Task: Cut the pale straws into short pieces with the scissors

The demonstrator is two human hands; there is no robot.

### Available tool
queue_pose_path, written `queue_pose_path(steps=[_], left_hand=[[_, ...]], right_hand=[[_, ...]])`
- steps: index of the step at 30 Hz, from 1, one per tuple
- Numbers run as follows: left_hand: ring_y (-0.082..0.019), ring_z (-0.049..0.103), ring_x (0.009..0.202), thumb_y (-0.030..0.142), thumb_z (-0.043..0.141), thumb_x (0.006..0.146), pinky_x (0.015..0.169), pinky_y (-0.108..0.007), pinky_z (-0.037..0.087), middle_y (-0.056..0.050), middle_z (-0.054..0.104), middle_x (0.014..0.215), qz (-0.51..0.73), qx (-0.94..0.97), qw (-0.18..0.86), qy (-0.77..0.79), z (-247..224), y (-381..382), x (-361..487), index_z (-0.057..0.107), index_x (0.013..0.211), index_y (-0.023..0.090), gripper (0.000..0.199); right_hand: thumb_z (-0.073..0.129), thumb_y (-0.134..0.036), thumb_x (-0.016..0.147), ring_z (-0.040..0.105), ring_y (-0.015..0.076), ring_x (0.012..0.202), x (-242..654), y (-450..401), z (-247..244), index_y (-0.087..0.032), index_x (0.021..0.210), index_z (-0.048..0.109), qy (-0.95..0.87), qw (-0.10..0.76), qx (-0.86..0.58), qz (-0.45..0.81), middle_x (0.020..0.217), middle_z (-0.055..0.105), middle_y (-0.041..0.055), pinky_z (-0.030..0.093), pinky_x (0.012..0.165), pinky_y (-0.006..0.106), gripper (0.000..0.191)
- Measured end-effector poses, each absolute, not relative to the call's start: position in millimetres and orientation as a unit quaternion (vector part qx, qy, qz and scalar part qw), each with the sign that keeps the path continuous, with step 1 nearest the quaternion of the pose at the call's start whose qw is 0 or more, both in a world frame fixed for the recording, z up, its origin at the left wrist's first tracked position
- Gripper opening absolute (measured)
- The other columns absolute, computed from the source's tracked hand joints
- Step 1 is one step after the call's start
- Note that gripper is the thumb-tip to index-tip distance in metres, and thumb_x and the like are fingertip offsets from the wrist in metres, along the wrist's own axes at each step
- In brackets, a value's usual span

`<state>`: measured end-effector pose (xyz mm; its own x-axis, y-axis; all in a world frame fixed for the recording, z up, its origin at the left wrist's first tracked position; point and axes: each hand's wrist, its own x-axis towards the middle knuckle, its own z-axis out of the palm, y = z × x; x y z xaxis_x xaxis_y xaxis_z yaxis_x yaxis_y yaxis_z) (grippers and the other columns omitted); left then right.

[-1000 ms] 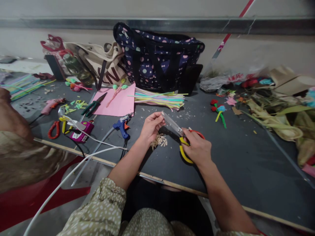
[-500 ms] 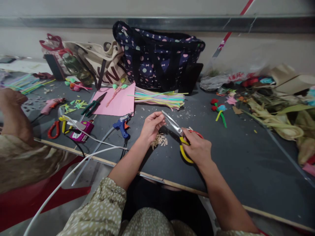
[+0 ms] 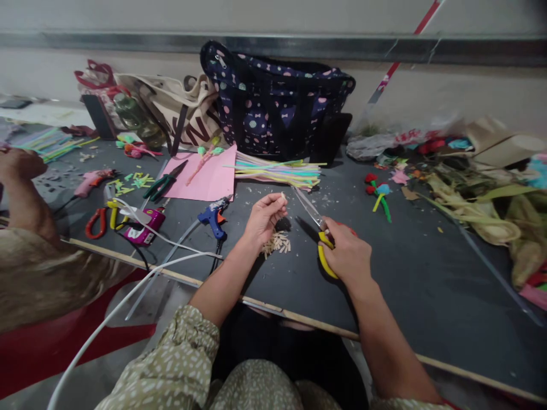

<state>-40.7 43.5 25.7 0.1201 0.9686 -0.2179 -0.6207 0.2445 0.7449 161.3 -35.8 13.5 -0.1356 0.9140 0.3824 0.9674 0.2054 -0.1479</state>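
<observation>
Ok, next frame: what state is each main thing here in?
Left grip: pinched on a small pale piece
Right grip: closed around the scissors
Scissors: held, blades apart from the left hand; blade opening too blurred to tell
Pale pieces: loose heap
Blue glue gun: lying down
Green pliers: lying partly on the pink sheet
Coloured stems: loosely bundled
Navy bag: standing upright

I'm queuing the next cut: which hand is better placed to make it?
The right hand, I'd judge: it holds the scissors, blades pointing away from the body. The left hand seems to pinch a small pale piece, near the pale clippings.
</observation>
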Motion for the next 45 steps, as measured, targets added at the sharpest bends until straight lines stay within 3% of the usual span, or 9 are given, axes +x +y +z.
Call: queue_pose_path(steps=[6, 13, 19, 25, 32, 36, 39, 43, 45], left_hand=[[-0.006, 0.059, 0.059, 0.025, 0.081, 0.06, 0.064, -0.02, 0.049, 0.0, 0.066, 0.073, 0.577, 0.265, 0.678, 0.37, 30.8, 44.1, -42.4, 0.069, 0.089, 0.016, 0.033], [-0.006, 0.052, 0.056, 0.027, 0.077, 0.062, 0.059, -0.019, 0.043, 0.001, 0.064, 0.07, 0.627, 0.35, 0.576, 0.39, 31.5, 50.7, -55.7, 0.072, 0.088, 0.019, 0.028], [-0.009, 0.048, 0.057, 0.017, 0.074, 0.062, 0.059, -0.022, 0.038, 0.0, 0.062, 0.065, 0.57, 0.477, 0.495, 0.45, 28.2, 25.6, -74.7, 0.073, 0.081, 0.017, 0.019], [-0.016, 0.054, 0.07, 0.011, 0.065, 0.065, 0.071, -0.026, 0.039, -0.003, 0.066, 0.078, 0.456, 0.626, 0.333, 0.538, 16.2, -14.8, -91.9, 0.073, 0.081, 0.022, 0.021], [-0.016, 0.053, 0.069, 0.007, 0.059, 0.07, 0.073, -0.026, 0.037, -0.005, 0.064, 0.082, 0.382, 0.719, 0.277, 0.51, 17.0, -17.3, -82.0, 0.074, 0.087, 0.021, 0.027], [-0.019, 0.055, 0.078, 0.015, 0.065, 0.071, 0.077, -0.028, 0.038, -0.006, 0.062, 0.086, 0.367, 0.74, 0.252, 0.504, 30.7, -11.4, -75.4, 0.074, 0.082, 0.021, 0.015], [-0.018, 0.055, 0.081, 0.021, 0.066, 0.074, 0.08, -0.029, 0.04, -0.007, 0.061, 0.089, 0.434, 0.702, 0.271, 0.495, 45.9, -10.5, -68.5, 0.074, 0.083, 0.02, 0.012], [-0.015, 0.058, 0.078, 0.032, 0.058, 0.082, 0.072, -0.027, 0.045, -0.007, 0.065, 0.094, 0.509, 0.607, 0.448, 0.414, 54.3, -5.3, -44.5, 0.069, 0.101, 0.019, 0.026], [-0.013, 0.059, 0.077, 0.031, 0.053, 0.084, 0.071, -0.026, 0.046, -0.007, 0.066, 0.098, 0.502, 0.602, 0.478, 0.396, 49.6, 0.9, -27.8, 0.066, 0.108, 0.019, 0.03]], right_hand=[[0.056, -0.034, 0.079, 0.057, 0.0161, 0.072, 167.0, -31.8, 14.8, -0.024, 0.122, 0.056, -0.724, 0.157, -0.663, -0.103, 0.09, 0.066, 0.0035, 0.03, 0.056, 0.027, 0.044], [0.051, -0.028, 0.081, 0.057, 0.0153, 0.075, 174.9, -25.8, 8.4, -0.024, 0.115, 0.06, -0.696, 0.236, -0.671, -0.098, 0.085, 0.065, 0.0027, 0.031, 0.058, 0.025, 0.035], [0.052, -0.033, 0.08, 0.057, 0.0159, 0.077, 179.9, -23.4, 6.1, -0.022, 0.112, 0.06, -0.696, 0.284, -0.655, -0.074, 0.083, 0.065, 0.0024, 0.035, 0.063, 0.024, 0.035], [0.054, -0.033, 0.076, 0.057, 0.0156, 0.073, 181.5, -23.9, 6.4, -0.022, 0.106, 0.061, -0.697, 0.313, -0.642, -0.06, 0.081, 0.063, 0.0018, 0.035, 0.063, 0.025, 0.033], [0.053, -0.028, 0.074, 0.055, 0.0144, 0.07, 186.4, -26.3, 6.3, -0.021, 0.104, 0.062, -0.686, 0.336, -0.642, -0.061, 0.077, 0.062, 0.0005, 0.036, 0.064, 0.025, 0.032], [0.054, -0.028, 0.073, 0.055, 0.0144, 0.07, 192.6, -25.8, 6.2, -0.021, 0.104, 0.062, -0.669, 0.359, -0.648, -0.06, 0.078, 0.062, 0.0002, 0.037, 0.065, 0.025, 0.033], [0.053, -0.028, 0.074, 0.056, 0.0154, 0.073, 197.0, -23.9, 5.0, -0.02, 0.107, 0.062, -0.653, 0.376, -0.655, -0.056, 0.081, 0.063, 0.0017, 0.038, 0.066, 0.026, 0.035], [0.053, -0.028, 0.074, 0.057, 0.0165, 0.073, 201.9, -20.9, 1.8, -0.02, 0.111, 0.061, -0.627, 0.4, -0.667, -0.043, 0.081, 0.065, 0.0022, 0.04, 0.067, 0.027, 0.039], [0.053, -0.029, 0.074, 0.058, 0.0171, 0.074, 204.4, -19.7, 0.3, -0.021, 0.113, 0.06, -0.616, 0.408, -0.673, -0.038, 0.082, 0.065, 0.0025, 0.041, 0.068, 0.028, 0.041]])
